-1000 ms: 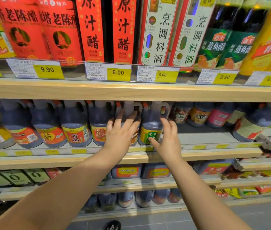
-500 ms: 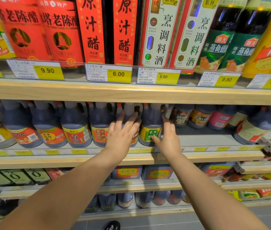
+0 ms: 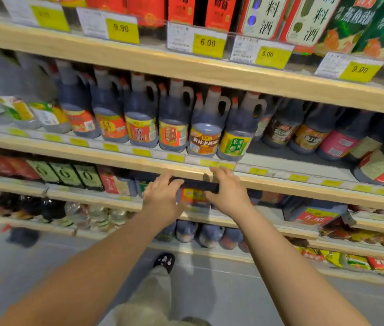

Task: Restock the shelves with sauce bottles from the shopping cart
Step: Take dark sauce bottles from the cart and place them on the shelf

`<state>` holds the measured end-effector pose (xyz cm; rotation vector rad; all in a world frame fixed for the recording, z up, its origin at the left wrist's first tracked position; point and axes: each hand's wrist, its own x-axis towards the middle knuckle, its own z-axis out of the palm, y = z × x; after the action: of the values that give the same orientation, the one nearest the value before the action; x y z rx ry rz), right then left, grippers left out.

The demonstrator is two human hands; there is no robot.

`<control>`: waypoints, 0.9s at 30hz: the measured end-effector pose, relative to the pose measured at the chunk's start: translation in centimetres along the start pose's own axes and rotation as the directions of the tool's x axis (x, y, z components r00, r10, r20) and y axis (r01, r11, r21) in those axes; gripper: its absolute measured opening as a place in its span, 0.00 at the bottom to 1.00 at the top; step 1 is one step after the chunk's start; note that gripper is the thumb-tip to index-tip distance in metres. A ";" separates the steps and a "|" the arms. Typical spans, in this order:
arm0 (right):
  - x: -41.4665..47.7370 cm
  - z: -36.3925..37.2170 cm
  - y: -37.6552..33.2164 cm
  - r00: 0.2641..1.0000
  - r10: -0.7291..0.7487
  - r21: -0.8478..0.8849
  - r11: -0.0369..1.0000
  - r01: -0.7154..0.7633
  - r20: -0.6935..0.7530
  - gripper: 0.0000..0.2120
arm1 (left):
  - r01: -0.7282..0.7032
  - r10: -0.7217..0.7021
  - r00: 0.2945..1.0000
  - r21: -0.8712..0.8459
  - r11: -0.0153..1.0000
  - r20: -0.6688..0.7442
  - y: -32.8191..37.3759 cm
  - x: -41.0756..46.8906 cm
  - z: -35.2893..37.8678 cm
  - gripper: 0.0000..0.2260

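Since both hands have dropped from the jug row, left hand point(image 3: 162, 196) and right hand point(image 3: 228, 194) hang loosely spread, empty; vinegar jugs point(image 3: 206, 135) stand aligned, so placement appears finished.

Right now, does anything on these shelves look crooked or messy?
Yes. At the far right of the middle shelf, a dark handled jug with a cream-and-red label lies tipped over, while the dark handled jugs beside it stand upright. No spills show.
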<state>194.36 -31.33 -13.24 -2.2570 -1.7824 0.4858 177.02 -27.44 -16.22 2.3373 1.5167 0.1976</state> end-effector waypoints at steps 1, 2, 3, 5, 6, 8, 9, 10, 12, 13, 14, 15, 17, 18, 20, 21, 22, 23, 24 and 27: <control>-0.7 1.0 -0.9 0.999 -0.012 -0.003 1.000 0.012 0.050 0.32 | 0.074 -0.073 0.997 -0.036 0.997 0.022 -1.4 -1.7 0.5 0.26; -1.2 1.9 -1.8 0.995 -0.025 -0.016 1.000 0.027 0.101 0.30 | 0.150 -0.147 0.987 -0.056 0.987 0.067 -2.8 -3.3 0.9 0.26; -1.7 2.9 -2.7 0.987 -0.043 -0.034 0.998 0.049 0.154 0.29 | 0.215 -0.208 0.973 -0.070 0.974 0.103 -4.3 -4.8 1.2 0.27; -2.5 4.5 -4.5 0.964 -0.077 -0.070 0.993 0.097 0.254 0.26 | 0.307 -0.293 0.949 -0.135 0.942 0.116 -7.0 -7.5 1.4 0.31; -2.8 5.2 -5.3 0.951 -0.090 -0.080 0.990 0.118 0.296 0.25 | 0.364 -0.348 0.930 -0.164 0.917 0.120 -8.1 -8.8 1.4 0.29; -3.5 6.2 -7.2 0.931 -0.129 -0.087 0.982 0.168 0.342 0.24 | 0.455 -0.438 0.890 -0.200 0.868 0.124 -9.9 -11.1 0.8 0.23; -3.7 6.5 -8.2 0.924 -0.153 -0.091 0.976 0.196 0.350 0.23 | 0.478 -0.462 0.878 -0.229 0.848 0.122 -10.6 -12.1 0.5 0.21; -3.8 6.9 -9.2 0.918 -0.176 -0.089 0.971 0.221 0.357 0.21 | 0.490 -0.476 0.871 -0.260 0.832 0.120 -11.0 -13.1 -0.1 0.19; -4.0 7.6 -11.4 0.903 -0.220 -0.074 0.962 0.264 0.368 0.17 | 0.513 -0.511 0.853 -0.340 0.788 0.104 -12.2 -15.0 -0.8 0.15; -4.1 7.9 -12.6 0.894 -0.239 -0.073 0.956 0.286 0.379 0.13 | 0.524 -0.533 0.841 -0.386 0.759 0.094 -12.8 -16.0 -1.4 0.13; -4.1 8.4 -13.9 0.883 -0.256 -0.079 0.947 0.310 0.394 0.10 | 0.543 -0.564 0.821 -0.420 0.727 0.087 -13.4 -17.0 -1.8 0.11; -4.2 8.9 -15.2 0.868 -0.274 -0.084 0.938 0.336 0.415 0.07 | 0.554 -0.590 0.804 -0.453 0.699 0.074 -14.3 -17.9 -2.1 0.11; -4.3 10.2 -18.0 0.832 -0.313 -0.071 0.920 0.385 0.458 0.08 | 0.575 -0.636 0.769 -0.501 0.647 0.062 -15.9 -19.8 -3.2 0.11; -4.4 10.9 -19.4 0.817 -0.331 -0.061 0.912 0.405 0.472 0.10 | 0.588 -0.660 0.749 -0.518 0.621 0.060 -16.9 -20.8 -3.8 0.11; -4.7 12.5 -22.5 0.797 -0.366 -0.049 0.896 0.441 0.480 0.14 | 0.616 -0.707 0.704 -0.554 0.560 0.068 -19.2 -22.8 -5.2 0.12; -5.0 13.2 -24.2 0.788 -0.382 -0.040 0.889 0.456 0.484 0.15 | 0.621 -0.723 0.688 -0.566 0.542 0.063 -20.4 -23.9 -6.0 0.12; -5.3 14.0 -26.0 0.778 -0.395 -0.028 0.884 0.467 0.489 0.16 | 0.627 -0.737 0.673 -0.571 0.530 0.056 -21.7 -25.0 -6.8 0.11; -5.6 14.8 -27.8 0.768 -0.408 -0.014 0.879 0.477 0.494 0.17 | 0.627 -0.750 0.660 -0.578 0.522 0.039 -23.0 -26.1 -7.6 0.10; -5.9 15.5 -29.8 0.759 -0.423 0.000 0.873 0.487 0.494 0.17 | 0.630 -0.763 0.646 -0.582 0.515 0.025 -24.5 -27.1 -8.4 0.08; -6.6 17.4 -35.9 0.750 -0.466 0.026 0.856 0.516 0.469 0.15 | 0.669 -0.808 0.589 -0.557 0.491 -0.005 -29.4 -30.2 -10.6 0.08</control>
<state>154.04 -29.72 -15.08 -1.6889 -2.5864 0.8839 136.02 -41.69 -14.84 1.0968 2.1511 0.6132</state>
